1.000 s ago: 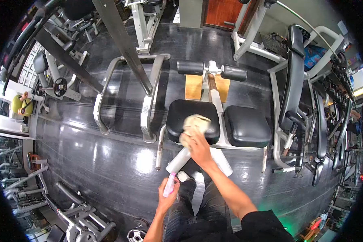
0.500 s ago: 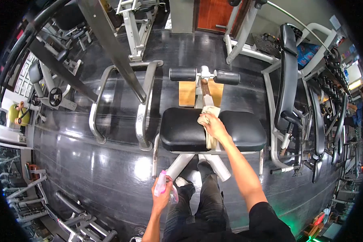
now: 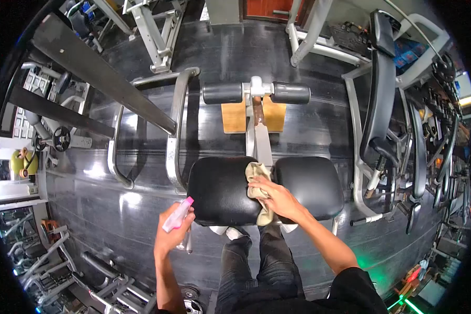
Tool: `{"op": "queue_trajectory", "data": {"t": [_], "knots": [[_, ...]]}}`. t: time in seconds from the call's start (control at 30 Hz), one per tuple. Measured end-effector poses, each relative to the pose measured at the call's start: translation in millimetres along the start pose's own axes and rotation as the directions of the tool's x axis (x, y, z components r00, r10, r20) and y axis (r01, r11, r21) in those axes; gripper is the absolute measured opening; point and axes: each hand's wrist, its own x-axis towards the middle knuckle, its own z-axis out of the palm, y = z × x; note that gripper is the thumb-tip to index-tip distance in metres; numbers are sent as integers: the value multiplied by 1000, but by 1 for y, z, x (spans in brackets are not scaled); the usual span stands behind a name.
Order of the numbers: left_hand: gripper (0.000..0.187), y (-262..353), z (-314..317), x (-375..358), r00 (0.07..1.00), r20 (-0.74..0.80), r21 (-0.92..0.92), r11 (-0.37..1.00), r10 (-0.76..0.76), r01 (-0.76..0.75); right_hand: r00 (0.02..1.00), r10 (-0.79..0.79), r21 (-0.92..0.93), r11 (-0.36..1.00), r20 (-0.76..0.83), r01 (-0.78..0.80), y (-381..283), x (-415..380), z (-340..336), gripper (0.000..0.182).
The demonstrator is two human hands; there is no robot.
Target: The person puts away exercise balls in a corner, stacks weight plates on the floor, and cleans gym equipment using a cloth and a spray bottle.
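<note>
My right hand [image 3: 281, 200] is closed on a beige cloth [image 3: 257, 180], which lies against the inner edge of the left black pad [image 3: 222, 191]. The right black pad [image 3: 310, 187] is beside it, across a narrow gap. In my left hand [image 3: 168, 230] is a clear spray bottle with a pink nozzle [image 3: 177, 215], held near the outer front edge of the left pad. Beyond the pads, a metal post [image 3: 262, 144] leads to two black foam rollers [image 3: 222, 93].
A wooden board [image 3: 234, 118] lies under the rollers. To the left stand a curved metal frame [image 3: 174, 152] and a thick slanted beam [image 3: 107, 78]. On the right is a padded bench [image 3: 380, 99]. My legs are close in front of the pads.
My right hand and the cloth have come back from the metal post to the left pad. My left hand has risen and moved left with the bottle. The view has shifted.
</note>
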Motion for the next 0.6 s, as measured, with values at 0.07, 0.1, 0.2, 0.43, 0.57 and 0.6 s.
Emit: {"op": "queue_trajectory", "data": {"t": [0.07,0.1,0.2,0.43,0.57,0.6], "knots": [[15,1,-7,28,997,13,99,992,76,-77,993,2,-117,993,-121,-16,20,25,-4,43],[16,2,-8,39,986,41,196,966,162,-167,984,36,-58,997,-176,-47,34,41,0,40],[16,17,-9,62,990,-1,231,964,139,-135,979,-187,-19,982,-78,186,49,95,15,38],[15,-3,-12,78,996,-92,30,999,-21,24,799,-568,-12,814,195,581,-1,209,115,35],[15,3,-12,78,993,-109,147,989,32,-16,640,140,-294,945,755,140,-18,275,128,37],[15,1,-12,77,993,-113,141,990,24,-8,537,75,-181,972,840,147,16,291,152,39]]}}
